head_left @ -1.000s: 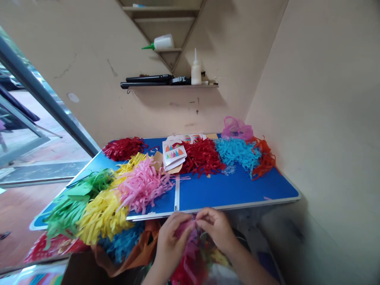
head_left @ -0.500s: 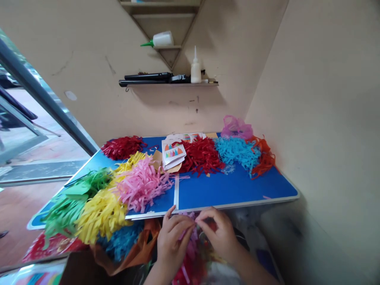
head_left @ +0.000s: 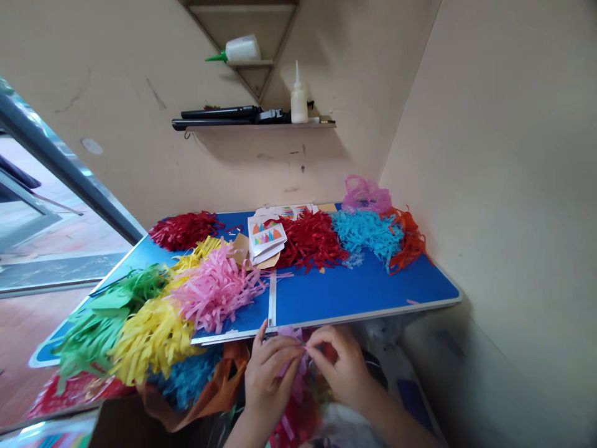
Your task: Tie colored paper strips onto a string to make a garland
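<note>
My left hand (head_left: 272,368) and my right hand (head_left: 338,361) meet fingertip to fingertip just below the front edge of the blue table (head_left: 373,297). Both are pinched round a thin pink strip, of which only a little shows between the fingers. Pink paper fringe (head_left: 298,386) hangs behind and below my left hand, above red material in my lap. On the table to the left of my hands lies a bunch of pink paper strips (head_left: 217,287), with a yellow bunch (head_left: 152,339) and a green bunch (head_left: 96,330) beyond it.
Red strips (head_left: 310,239), light blue strips (head_left: 368,233) and orange strips (head_left: 410,239) lie along the back of the table, beside printed cards (head_left: 265,236). A wall shelf (head_left: 261,127) holds a white bottle (head_left: 299,104). A brown box (head_left: 125,423) stands at the lower left.
The whole view has shifted slightly, so the table and shelf sit a little further left. My hands stay together in nearly the same pinch.
</note>
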`<state>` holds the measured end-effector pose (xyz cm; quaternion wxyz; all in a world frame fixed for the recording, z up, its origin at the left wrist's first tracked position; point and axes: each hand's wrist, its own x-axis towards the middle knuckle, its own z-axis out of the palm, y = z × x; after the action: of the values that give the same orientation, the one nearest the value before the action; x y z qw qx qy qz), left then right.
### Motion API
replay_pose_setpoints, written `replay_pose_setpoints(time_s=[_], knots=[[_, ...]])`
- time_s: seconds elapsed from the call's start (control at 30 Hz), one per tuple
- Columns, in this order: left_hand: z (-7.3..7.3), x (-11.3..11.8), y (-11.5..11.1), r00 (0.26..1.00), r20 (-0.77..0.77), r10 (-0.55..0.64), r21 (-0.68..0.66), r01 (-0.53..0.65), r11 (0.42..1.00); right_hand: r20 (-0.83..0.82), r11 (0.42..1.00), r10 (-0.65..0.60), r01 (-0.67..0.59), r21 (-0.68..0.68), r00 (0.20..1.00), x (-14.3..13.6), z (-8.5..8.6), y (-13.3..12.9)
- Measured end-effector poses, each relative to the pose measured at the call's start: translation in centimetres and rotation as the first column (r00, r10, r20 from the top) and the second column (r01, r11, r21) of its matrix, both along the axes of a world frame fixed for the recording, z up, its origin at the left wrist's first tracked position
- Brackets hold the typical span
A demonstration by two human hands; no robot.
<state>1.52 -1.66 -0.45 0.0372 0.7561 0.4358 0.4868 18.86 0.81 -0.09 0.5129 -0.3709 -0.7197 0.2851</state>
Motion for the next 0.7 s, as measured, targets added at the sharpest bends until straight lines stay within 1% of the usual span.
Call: replay_pose_setpoints(time_s=[0.07, 0.17, 0.23, 0.27, 0.33, 0.37, 0.43, 0.5, 0.53, 0.57, 0.6, 0.67, 0.7], knots=[[0.0, 0.3, 0.2, 1.000, -0.016, -0.016, -0.036, 0.016, 0.999, 0.005, 1.000, 0.001, -0.001, 0.006, 1.000, -0.2, 0.1, -0.1], [0.0, 0.9, 0.6, 0.999, -0.015, -0.034, -0.150, 0.032, 0.988, 0.032, 0.999, 0.021, -0.022, 0.025, 0.999, -0.2, 0.1, -0.1], [-0.1, 0.8, 0.8, 0.999, 0.010, -0.043, -0.280, 0.044, 0.959, 0.065, 0.999, 0.043, -0.041, -0.030, 0.997, 0.9, -0.4, 0.3], [-0.2, 0.4, 0.8, 0.999, 0.037, -0.036, -0.354, 0.047, 0.934, 0.081, 0.995, 0.044, -0.036, -0.096, 0.996, 1.9, -0.9, 0.7], [-0.8, -0.9, 0.7, 0.990, 0.138, 0.033, -0.483, 0.038, 0.875, 0.138, 0.962, 0.030, 0.009, -0.275, 0.990, 5.0, -2.6, 1.8], [-1.3, -1.8, 0.8, 0.973, 0.206, 0.100, -0.536, 0.027, 0.843, 0.179, 0.931, 0.021, 0.046, -0.362, 0.984, 6.7, -3.8, 2.2], [-2.3, -3.3, 1.0, 0.903, 0.355, 0.242, -0.623, 0.036, 0.782, 0.281, 0.876, 0.070, 0.076, -0.476, 0.957, 10.1, -6.6, 2.8], [-3.0, -4.3, 1.5, 0.815, 0.467, 0.345, -0.703, 0.105, 0.703, 0.332, 0.833, 0.116, 0.090, -0.545, 0.936, 12.5, -9.5, 2.7], [-3.0, -4.4, 1.7, 0.774, 0.504, 0.382, -0.731, 0.148, 0.666, 0.342, 0.816, 0.130, 0.096, -0.570, 0.931, 13.3, -10.8, 2.4], [-2.7, -4.5, 1.9, 0.738, 0.534, 0.412, -0.745, 0.180, 0.642, 0.347, 0.800, 0.134, 0.105, -0.590, 0.928, 13.8, -11.8, 2.1], [-2.2, -4.4, 2.1, 0.710, 0.554, 0.435, -0.748, 0.195, 0.634, 0.347, 0.788, 0.132, 0.115, -0.605, 0.928, 14.1, -12.5, 1.8], [-0.5, -4.1, 2.3, 0.682, 0.573, 0.455, -0.732, 0.177, 0.658, 0.337, 0.773, 0.119, 0.126, -0.622, 0.934, 14.4, -13.0, 1.5], [0.4, -3.9, 2.4, 0.690, 0.575, 0.440, -0.717, 0.165, 0.678, 0.330, 0.767, 0.114, 0.128, -0.628, 0.937, 14.5, -12.9, 1.5]])
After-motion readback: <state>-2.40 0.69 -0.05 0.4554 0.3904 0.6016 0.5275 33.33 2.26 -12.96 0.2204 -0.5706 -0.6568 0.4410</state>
